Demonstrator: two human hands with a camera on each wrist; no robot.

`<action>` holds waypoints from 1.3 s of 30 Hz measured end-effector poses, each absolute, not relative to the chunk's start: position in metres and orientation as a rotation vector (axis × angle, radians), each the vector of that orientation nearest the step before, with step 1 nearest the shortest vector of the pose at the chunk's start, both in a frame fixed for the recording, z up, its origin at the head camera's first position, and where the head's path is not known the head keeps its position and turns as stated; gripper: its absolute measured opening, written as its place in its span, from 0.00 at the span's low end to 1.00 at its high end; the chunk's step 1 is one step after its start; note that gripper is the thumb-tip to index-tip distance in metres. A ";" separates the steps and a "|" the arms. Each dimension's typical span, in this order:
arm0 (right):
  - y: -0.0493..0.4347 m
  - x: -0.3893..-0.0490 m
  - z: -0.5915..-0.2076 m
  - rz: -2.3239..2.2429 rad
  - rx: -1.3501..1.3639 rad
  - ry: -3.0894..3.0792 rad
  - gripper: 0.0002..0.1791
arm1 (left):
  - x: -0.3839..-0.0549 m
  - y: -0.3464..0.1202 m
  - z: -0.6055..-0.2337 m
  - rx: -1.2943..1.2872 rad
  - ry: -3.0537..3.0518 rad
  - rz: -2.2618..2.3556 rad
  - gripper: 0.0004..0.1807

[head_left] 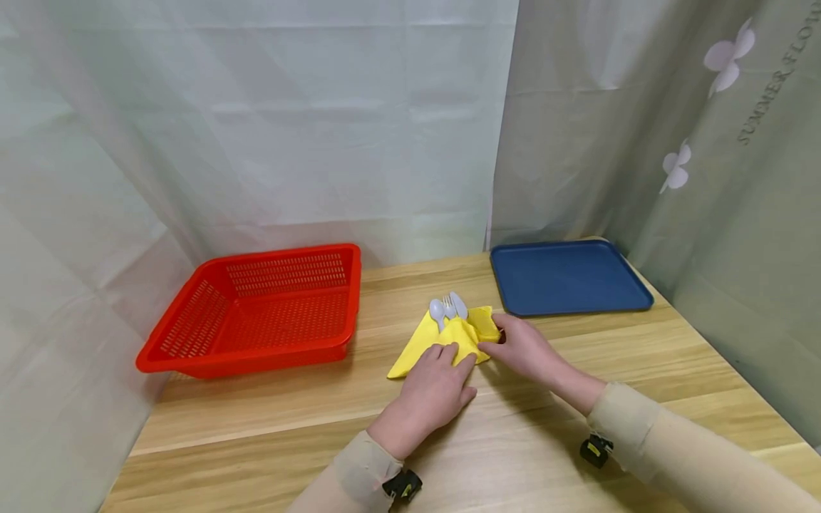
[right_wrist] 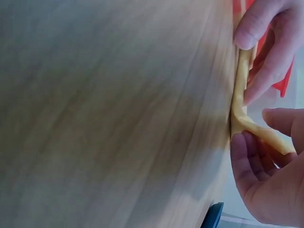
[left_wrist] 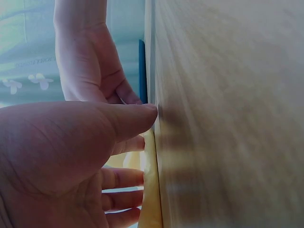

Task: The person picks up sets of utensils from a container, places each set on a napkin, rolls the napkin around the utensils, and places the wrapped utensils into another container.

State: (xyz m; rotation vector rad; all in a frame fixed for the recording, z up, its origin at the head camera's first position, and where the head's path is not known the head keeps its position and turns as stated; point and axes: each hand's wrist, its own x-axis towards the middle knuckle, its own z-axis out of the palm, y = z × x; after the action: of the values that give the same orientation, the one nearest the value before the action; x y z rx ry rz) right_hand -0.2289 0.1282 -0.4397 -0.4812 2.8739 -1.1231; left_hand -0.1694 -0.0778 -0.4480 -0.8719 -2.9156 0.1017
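Observation:
A yellow cloth napkin (head_left: 415,348) lies on the wooden table, partly folded over a white plastic spoon (head_left: 437,311), fork (head_left: 449,308) and knife (head_left: 459,306). Their heads stick out at the far side; the handles are hidden under the cloth. My left hand (head_left: 431,390) rests on the near part of the napkin, fingers extended and pressing it down. At the napkin's right side, my right hand (head_left: 524,349) holds the edge between thumb and fingers. In the right wrist view, that flap of napkin (right_wrist: 266,136) is raised off the table.
A red plastic basket (head_left: 256,360) with slotted walls stands at the left. At the back right lies a blue tray (head_left: 571,278), close behind my right hand. Pale curtains (head_left: 321,128) hang around the back and sides of the table.

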 end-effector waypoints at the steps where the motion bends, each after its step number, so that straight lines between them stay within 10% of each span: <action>1: 0.128 -0.230 -0.440 -1.095 -0.484 2.886 0.13 | -0.169 -0.078 -0.448 -0.872 -2.915 0.104 0.31; 39: 0.125 -0.236 -0.452 -0.817 -1.173 2.876 0.18 | -0.169 -0.081 -0.447 -0.918 -2.850 0.102 0.29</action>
State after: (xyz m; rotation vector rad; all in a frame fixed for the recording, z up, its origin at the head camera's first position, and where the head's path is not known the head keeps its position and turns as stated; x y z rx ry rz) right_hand -0.2363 0.1249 -0.4518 -1.1731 2.8756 -0.8171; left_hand -0.1690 -0.0809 -0.4471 -0.9181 -2.8501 0.1017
